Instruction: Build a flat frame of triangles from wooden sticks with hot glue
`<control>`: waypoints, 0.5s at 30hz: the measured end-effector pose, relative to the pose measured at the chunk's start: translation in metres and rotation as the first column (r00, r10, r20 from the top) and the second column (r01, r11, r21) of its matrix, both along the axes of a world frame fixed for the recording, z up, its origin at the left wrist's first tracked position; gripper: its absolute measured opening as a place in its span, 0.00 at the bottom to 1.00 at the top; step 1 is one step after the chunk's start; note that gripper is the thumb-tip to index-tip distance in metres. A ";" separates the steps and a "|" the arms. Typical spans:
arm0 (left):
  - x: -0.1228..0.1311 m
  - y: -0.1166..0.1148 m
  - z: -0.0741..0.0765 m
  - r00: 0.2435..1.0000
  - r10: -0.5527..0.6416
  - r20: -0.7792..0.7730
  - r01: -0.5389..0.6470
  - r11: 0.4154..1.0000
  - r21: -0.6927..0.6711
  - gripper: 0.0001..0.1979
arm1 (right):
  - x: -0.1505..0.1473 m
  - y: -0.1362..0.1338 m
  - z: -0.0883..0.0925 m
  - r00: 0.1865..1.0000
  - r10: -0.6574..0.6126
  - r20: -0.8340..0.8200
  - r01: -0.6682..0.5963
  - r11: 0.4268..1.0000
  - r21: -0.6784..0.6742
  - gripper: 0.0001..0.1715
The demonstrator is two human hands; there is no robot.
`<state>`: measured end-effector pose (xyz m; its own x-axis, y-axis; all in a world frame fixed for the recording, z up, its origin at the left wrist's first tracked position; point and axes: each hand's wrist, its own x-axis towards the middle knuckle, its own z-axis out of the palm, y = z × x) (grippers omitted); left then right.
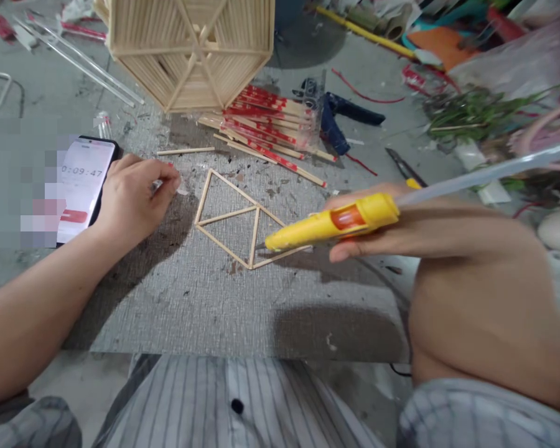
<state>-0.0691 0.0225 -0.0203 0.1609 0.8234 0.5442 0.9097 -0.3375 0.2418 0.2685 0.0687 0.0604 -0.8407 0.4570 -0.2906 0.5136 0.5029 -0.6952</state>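
My right hand [394,241] is wrapped round a yellow glue gun [308,233], with a long translucent glue stick [485,173] coming out of its rear. The nozzle points left and sits just above a flat frame of thin wooden sticks [254,236], close to its middle strut. Several sticks make up joined triangles; the frame's right end is partly hidden by the gun. Left of the frame, my left hand [133,190] rests on the board with its fingers curled and fingertips pinched together. Whatever is between those fingertips is too small to name.
A phone [86,186] showing a timer lies beside my left wrist. Behind the frame are a loose stick [185,150], red-marked sticks [280,124] and a large hexagonal stick structure [191,81]. Dark blue-handled pliers [338,124] and a cutter [404,167] lie at the right.
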 end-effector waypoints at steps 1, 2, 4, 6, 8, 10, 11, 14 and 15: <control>-0.001 0.000 -0.001 1.000 0.006 -0.013 -0.006 1.000 -0.003 0.08 | -0.002 -0.002 0.000 1.000 0.011 -0.006 -0.011 0.999 -0.043 0.23; -0.001 0.001 -0.001 1.000 0.013 -0.024 -0.013 1.000 0.002 0.11 | -0.004 -0.004 0.000 1.000 0.022 -0.005 -0.022 0.997 -0.080 0.22; -0.003 0.001 -0.002 0.999 0.023 -0.040 -0.023 1.000 0.018 0.15 | -0.005 -0.006 -0.002 0.998 0.055 -0.008 -0.056 0.994 -0.094 0.21; -0.003 0.002 -0.003 0.999 0.016 -0.050 -0.015 1.000 0.027 0.18 | -0.006 -0.007 -0.004 0.996 0.090 -0.007 -0.090 0.992 -0.083 0.22; -0.003 0.002 -0.002 0.998 0.008 -0.058 -0.006 0.999 0.033 0.20 | -0.006 -0.007 -0.005 0.995 0.102 0.009 -0.101 0.992 -0.076 0.22; -0.003 0.002 -0.002 0.998 -0.001 -0.069 0.004 0.999 0.039 0.22 | -0.006 -0.007 -0.005 0.995 0.097 0.035 -0.093 0.991 -0.100 0.22; -0.003 0.002 -0.002 0.997 -0.005 -0.075 0.008 0.999 0.038 0.23 | -0.006 -0.007 -0.005 0.995 0.093 0.044 -0.088 0.990 -0.113 0.22; -0.003 0.003 -0.002 0.997 -0.001 -0.072 -0.001 1.000 -0.015 0.25 | -0.007 -0.008 -0.005 0.995 0.087 0.056 -0.079 0.989 -0.128 0.21; -0.002 0.002 -0.001 0.998 0.013 -0.063 -0.016 0.999 -0.045 0.26 | -0.007 -0.008 -0.005 0.995 0.086 0.056 -0.079 0.989 -0.122 0.21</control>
